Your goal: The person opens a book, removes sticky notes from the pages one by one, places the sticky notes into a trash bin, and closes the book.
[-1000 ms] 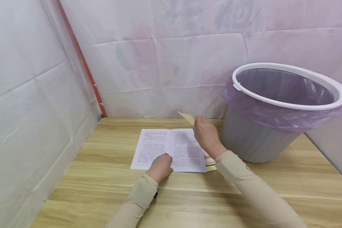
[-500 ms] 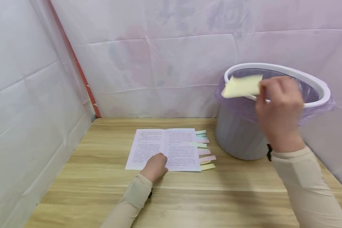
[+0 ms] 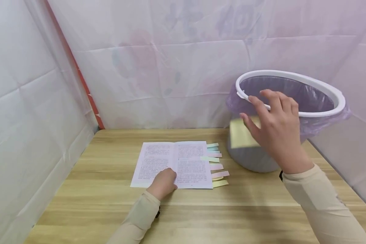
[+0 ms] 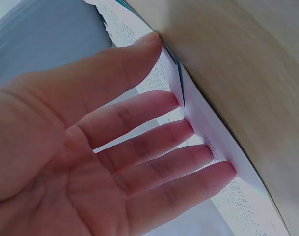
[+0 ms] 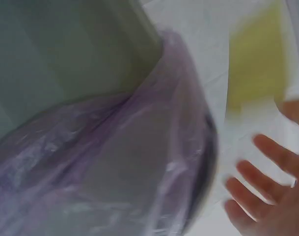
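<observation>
An open book (image 3: pixel 192 159) lies on the table, with several coloured sticky tabs (image 3: pixel 217 166) poking out past its right edge. At the lower middle of the book, my left hand (image 3: pixel 162 184) rests with straight fingers (image 4: pixel 169 189) on the pages near the fold. My right hand (image 3: pixel 277 132) is raised in front of the trash bin's near rim, its fingers spread. A yellow sticky note (image 3: pixel 241 136) is in the air by the thumb, outside the bin. In the right wrist view the blurred note (image 5: pixel 257 64) shows beyond the fingertips.
The grey trash bin (image 3: pixel 253 161) stands at the back right, with a white rim ring (image 3: pixel 318 114) and a purple liner bag (image 3: pixel 314 127) folded over it. Pale sheeting (image 3: pixel 158 74) hangs behind the wooden table (image 3: pixel 183 217) and along its left side.
My right hand carried the yellow sticky note from the book to the bin, then spread its fingers and let go; the note has dropped below the rim. My left hand stayed on the book.
</observation>
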Available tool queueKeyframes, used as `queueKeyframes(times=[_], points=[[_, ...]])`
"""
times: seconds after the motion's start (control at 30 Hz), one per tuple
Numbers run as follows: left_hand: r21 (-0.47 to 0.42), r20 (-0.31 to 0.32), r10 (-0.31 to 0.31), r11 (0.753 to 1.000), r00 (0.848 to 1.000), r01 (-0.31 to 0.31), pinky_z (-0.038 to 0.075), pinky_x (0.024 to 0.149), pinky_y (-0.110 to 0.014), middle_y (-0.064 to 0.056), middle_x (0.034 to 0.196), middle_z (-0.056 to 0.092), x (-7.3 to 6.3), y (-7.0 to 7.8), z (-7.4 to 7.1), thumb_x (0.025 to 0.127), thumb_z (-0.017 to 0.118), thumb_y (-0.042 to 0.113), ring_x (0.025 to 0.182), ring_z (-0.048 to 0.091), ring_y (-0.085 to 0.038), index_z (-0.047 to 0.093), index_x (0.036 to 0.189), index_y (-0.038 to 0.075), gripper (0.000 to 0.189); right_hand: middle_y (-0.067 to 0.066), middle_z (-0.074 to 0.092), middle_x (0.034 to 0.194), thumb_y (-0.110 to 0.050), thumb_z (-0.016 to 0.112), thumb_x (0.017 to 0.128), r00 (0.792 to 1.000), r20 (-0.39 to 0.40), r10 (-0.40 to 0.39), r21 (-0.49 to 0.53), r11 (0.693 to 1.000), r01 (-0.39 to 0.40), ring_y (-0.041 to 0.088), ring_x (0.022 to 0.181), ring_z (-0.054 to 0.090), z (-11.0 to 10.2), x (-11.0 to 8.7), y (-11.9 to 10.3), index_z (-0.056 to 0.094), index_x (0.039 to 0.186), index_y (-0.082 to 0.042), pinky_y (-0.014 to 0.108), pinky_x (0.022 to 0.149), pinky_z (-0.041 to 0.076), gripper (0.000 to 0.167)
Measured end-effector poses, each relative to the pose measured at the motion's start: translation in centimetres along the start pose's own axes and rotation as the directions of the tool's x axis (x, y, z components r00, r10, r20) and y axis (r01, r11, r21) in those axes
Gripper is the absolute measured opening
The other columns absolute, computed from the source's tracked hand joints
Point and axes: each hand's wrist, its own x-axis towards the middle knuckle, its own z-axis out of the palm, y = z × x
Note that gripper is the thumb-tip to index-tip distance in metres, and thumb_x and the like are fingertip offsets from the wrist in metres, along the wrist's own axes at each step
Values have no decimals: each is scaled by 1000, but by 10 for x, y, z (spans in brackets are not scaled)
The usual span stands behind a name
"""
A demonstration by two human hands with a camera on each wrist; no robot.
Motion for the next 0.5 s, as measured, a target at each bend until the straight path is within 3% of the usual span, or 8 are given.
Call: queueKeyframes(times=[0.1,0.17,0.27,0.33,0.4,0.5], points=[[-1,-6,7,1000,1000,-7,52,68,-34,-8,75,59,0,-1,0,74,80,9,68,55,-19,66,80,-2,19,25,59,102,-6,69,80,998,46,-35,15,999,34,48,91,53,5,-4,4,65,103,2,61,78,41,25],[-5,-8,13,1000,1000,-13,52,68,-34,-9,75,60,-1,0,-1,74,80,9,68,55,-20,65,79,-2,19,23,61,96,-4,64,85,995,34,-89,101,991,85,46,86,56,8,-10,2,67,98,4,58,74,44,15],[7,-12,17,1000,1000,-17,53,68,-34,-9,76,60,0,-1,-2,74,81,10,69,56,-21,65,79,-2,20,20,63,91,-6,61,90,983,65,-170,300,943,143,38,82,58,17,-29,-10,69,93,3,47,71,49,13],[15,-9,14,1000,1000,-13,53,68,-35,-9,76,59,1,-1,-4,74,81,10,69,56,-21,65,79,-2,20,16,63,93,-4,63,88,967,180,-179,423,902,88,32,85,59,25,-48,-22,70,92,2,40,72,51,9],[20,-2,13,1000,1000,-13,53,69,-35,-9,76,59,1,-2,-4,74,80,10,70,56,-21,66,81,-3,20,12,63,95,1,69,83,929,338,-150,477,878,-32,26,88,60,36,-70,-34,70,92,1,35,74,54,10],[21,15,12,1000,1000,-12,52,70,-35,-9,76,59,0,-1,-3,75,80,10,70,56,-21,67,83,-3,21,10,63,98,1,76,78,816,558,-148,485,857,-177,23,91,61,53,-101,-57,69,96,2,35,78,55,19]])
